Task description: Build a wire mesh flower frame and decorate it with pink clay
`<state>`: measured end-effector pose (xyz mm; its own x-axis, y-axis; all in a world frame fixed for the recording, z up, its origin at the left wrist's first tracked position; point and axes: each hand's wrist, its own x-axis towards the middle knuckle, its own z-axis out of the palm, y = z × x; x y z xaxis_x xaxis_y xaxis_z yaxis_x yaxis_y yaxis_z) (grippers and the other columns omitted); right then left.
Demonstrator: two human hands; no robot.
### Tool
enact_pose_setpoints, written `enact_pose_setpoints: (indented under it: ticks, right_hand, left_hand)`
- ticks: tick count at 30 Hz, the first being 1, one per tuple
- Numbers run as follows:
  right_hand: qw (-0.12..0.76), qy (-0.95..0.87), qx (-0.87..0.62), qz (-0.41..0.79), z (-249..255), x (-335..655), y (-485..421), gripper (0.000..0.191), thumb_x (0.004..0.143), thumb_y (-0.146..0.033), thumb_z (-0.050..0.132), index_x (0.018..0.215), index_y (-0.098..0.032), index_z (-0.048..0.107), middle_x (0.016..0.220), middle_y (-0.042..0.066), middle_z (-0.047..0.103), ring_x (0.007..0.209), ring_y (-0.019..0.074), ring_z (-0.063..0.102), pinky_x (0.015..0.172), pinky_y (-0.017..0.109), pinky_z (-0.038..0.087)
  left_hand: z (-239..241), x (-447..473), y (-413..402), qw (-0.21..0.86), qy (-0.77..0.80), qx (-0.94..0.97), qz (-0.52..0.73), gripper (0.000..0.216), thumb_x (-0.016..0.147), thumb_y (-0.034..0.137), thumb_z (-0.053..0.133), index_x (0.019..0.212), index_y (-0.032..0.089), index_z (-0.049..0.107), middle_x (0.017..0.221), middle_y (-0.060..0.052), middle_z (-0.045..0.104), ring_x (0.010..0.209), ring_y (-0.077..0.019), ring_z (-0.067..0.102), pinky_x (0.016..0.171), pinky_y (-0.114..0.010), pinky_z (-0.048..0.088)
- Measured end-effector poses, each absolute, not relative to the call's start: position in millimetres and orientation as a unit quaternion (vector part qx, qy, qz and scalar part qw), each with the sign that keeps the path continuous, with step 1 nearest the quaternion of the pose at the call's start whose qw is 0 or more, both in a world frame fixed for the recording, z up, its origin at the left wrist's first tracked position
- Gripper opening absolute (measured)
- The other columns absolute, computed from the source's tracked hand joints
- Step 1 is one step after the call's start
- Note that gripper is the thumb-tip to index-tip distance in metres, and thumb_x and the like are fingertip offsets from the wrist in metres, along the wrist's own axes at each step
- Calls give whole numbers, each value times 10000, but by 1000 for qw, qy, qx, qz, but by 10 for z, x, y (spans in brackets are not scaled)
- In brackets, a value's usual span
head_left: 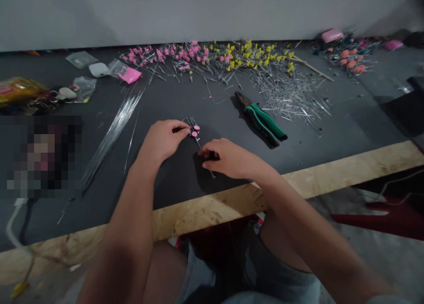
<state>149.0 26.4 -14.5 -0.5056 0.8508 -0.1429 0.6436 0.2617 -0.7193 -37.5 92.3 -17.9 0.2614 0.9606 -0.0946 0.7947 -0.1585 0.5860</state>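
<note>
A small wire piece with two pink discs [194, 133] lies over the dark tabletop, its thin loops pointing away from me and its stem slanting toward the near right. My left hand [162, 140] pinches it beside the discs between thumb and forefinger. Curled at the stem is my right hand [227, 157], with fingertips and thumb on the thin wire; the exact grip is partly hidden. The wire's end comes out below the right thumb. To the right rest pliers [261, 121] with green and black handles, their jaws pointing away.
Wire pieces with pink heads [192, 52] and yellow heads [251, 54] line the back, near a heap of loose short wires [294, 96]. Long straight wires [112, 136] lie at left, by plastic bags [81, 59]. A pale wooden edge [212, 211] borders the table's front.
</note>
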Motion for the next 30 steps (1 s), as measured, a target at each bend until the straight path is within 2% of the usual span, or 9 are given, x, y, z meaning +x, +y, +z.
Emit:
enact_pose_setpoints:
  ticks: [9, 21, 30]
  right_hand:
    - [128, -777, -485, 381, -110, 1486, 260, 257, 831, -212, 578, 1068, -142, 649, 994, 81, 652, 936, 187, 539, 803, 306, 396]
    - [134, -779, -481, 380, -125, 1492, 272, 258, 829, -223, 576, 1060, -138, 652, 998, 84, 658, 929, 186, 544, 801, 300, 404]
    - [130, -780, -479, 380, -127, 1494, 280, 257, 831, -229, 575, 1059, -141, 655, 979, 84, 652, 920, 187, 544, 792, 297, 402]
  left_hand:
    - [-210, -390, 910, 275, 598, 733, 170, 231, 769, 359, 599, 903, 215, 720, 890, -46, 727, 785, -196, 622, 741, -289, 440]
    - [-232, -402, 895, 224, 582, 767, 151, 243, 803, 355, 558, 929, 233, 725, 983, -63, 706, 886, -218, 611, 801, -313, 437]
    - [-233, -433, 861, 233, 591, 754, 170, 233, 788, 363, 585, 913, 238, 736, 954, -57, 720, 852, -222, 618, 801, -311, 439]
